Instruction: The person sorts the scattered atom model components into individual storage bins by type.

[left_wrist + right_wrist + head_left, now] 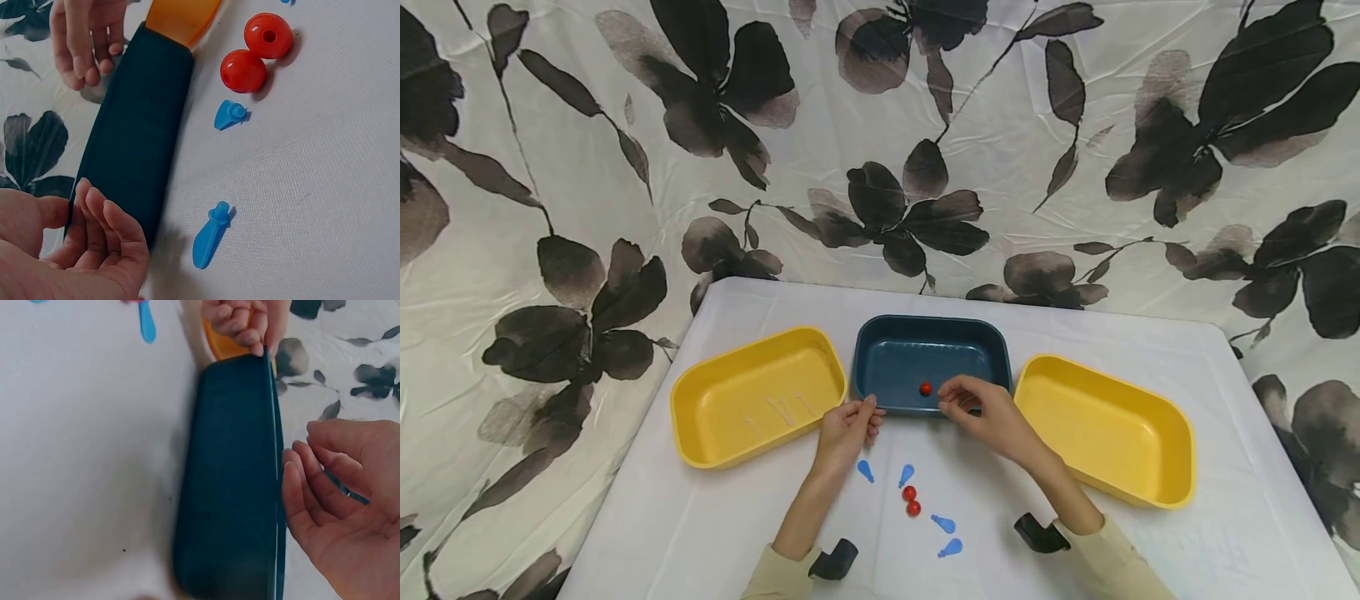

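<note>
A dark blue tray (880, 333) stands between two yellow trays. My left hand (846, 433) pinches its rim at the front left corner, thumb on the inner side and fingers outside in the left wrist view. One red bead (926, 388) lies inside the blue tray, near the front wall. Just right of that bead, my right hand (992, 417) hovers over the front rim with loosely bent fingers; the right wrist view shows a gap between thumb and fingers (300, 494) and nothing held. Two red beads (269, 35) touch each other on the white cloth in front.
Several small blue bulb-shaped plastic pieces (943, 524) lie around the two beads. The left yellow tray (700, 396) holds several thin clear sticks (781, 412). At the right stands the other yellow tray (1097, 417). Behind the table hangs a flowered cloth (880, 125).
</note>
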The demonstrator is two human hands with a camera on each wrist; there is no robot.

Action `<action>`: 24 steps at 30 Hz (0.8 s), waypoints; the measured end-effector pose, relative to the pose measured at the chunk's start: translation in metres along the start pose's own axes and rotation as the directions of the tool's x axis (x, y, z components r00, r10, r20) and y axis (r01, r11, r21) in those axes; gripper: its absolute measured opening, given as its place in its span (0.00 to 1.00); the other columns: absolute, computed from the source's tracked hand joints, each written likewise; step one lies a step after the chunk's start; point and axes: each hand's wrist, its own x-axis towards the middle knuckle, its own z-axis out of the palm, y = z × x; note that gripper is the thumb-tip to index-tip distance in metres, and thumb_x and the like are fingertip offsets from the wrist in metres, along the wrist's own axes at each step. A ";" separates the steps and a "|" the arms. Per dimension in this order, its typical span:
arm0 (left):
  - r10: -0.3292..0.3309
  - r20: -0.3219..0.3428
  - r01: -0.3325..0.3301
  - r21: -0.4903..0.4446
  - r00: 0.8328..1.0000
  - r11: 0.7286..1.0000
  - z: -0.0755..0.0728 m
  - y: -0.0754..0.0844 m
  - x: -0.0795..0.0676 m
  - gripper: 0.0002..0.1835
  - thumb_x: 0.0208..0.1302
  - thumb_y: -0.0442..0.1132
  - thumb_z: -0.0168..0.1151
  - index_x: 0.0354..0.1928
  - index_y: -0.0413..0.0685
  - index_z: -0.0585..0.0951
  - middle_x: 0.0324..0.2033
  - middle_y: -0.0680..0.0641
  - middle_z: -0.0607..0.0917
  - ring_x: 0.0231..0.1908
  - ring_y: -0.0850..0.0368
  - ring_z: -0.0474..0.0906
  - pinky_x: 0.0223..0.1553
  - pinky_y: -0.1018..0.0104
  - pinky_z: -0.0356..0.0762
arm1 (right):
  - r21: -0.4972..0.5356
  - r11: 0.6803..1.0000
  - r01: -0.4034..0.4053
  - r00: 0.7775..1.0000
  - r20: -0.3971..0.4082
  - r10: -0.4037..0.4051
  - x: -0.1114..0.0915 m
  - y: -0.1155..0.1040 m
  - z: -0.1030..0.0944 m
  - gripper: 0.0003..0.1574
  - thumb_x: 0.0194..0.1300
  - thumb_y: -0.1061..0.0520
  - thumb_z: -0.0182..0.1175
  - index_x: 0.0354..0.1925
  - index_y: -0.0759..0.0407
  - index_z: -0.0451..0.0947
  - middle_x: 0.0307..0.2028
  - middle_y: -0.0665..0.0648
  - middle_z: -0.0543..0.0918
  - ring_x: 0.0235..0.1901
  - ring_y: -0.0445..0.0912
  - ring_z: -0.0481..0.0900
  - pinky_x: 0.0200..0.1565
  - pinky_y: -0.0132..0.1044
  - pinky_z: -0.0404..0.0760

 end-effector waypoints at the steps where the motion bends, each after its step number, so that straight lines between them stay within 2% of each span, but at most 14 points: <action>1: 0.005 0.002 -0.005 0.000 1.000 1.000 0.000 0.000 0.000 0.20 0.79 0.45 0.57 0.40 0.32 0.85 0.26 0.47 0.84 0.26 0.59 0.76 0.28 0.74 0.77 | 0.001 1.000 0.005 1.000 -0.002 -0.005 -0.001 -0.001 0.001 0.09 0.69 0.63 0.67 0.47 0.60 0.82 0.41 0.51 0.86 0.39 0.45 0.81 0.46 0.38 0.85; 9: 0.002 0.002 -0.002 -0.004 1.000 1.000 0.000 0.000 0.000 0.23 0.78 0.47 0.58 0.42 0.28 0.85 0.27 0.47 0.84 0.26 0.59 0.75 0.27 0.75 0.76 | 0.021 0.999 0.034 0.999 -0.022 -0.033 -0.011 -0.004 0.008 0.10 0.68 0.65 0.68 0.47 0.64 0.83 0.40 0.50 0.85 0.37 0.44 0.80 0.44 0.34 0.84; 19: 0.017 0.014 -0.016 -0.011 1.000 1.000 0.000 0.002 -0.002 0.23 0.79 0.46 0.56 0.42 0.27 0.84 0.28 0.45 0.85 0.26 0.59 0.75 0.26 0.73 0.76 | 0.030 0.997 0.069 0.997 -0.025 -0.068 -0.024 0.000 0.017 0.13 0.65 0.69 0.68 0.48 0.61 0.83 0.41 0.52 0.86 0.38 0.44 0.81 0.44 0.34 0.84; 24: 0.002 0.004 -0.002 -0.007 1.000 1.000 0.000 0.004 -0.003 0.22 0.79 0.45 0.57 0.42 0.28 0.84 0.28 0.44 0.85 0.26 0.59 0.75 0.27 0.74 0.77 | 0.029 0.994 0.104 0.994 -0.013 -0.104 -0.029 0.004 0.022 0.12 0.66 0.68 0.68 0.48 0.61 0.83 0.41 0.53 0.86 0.37 0.43 0.81 0.44 0.34 0.85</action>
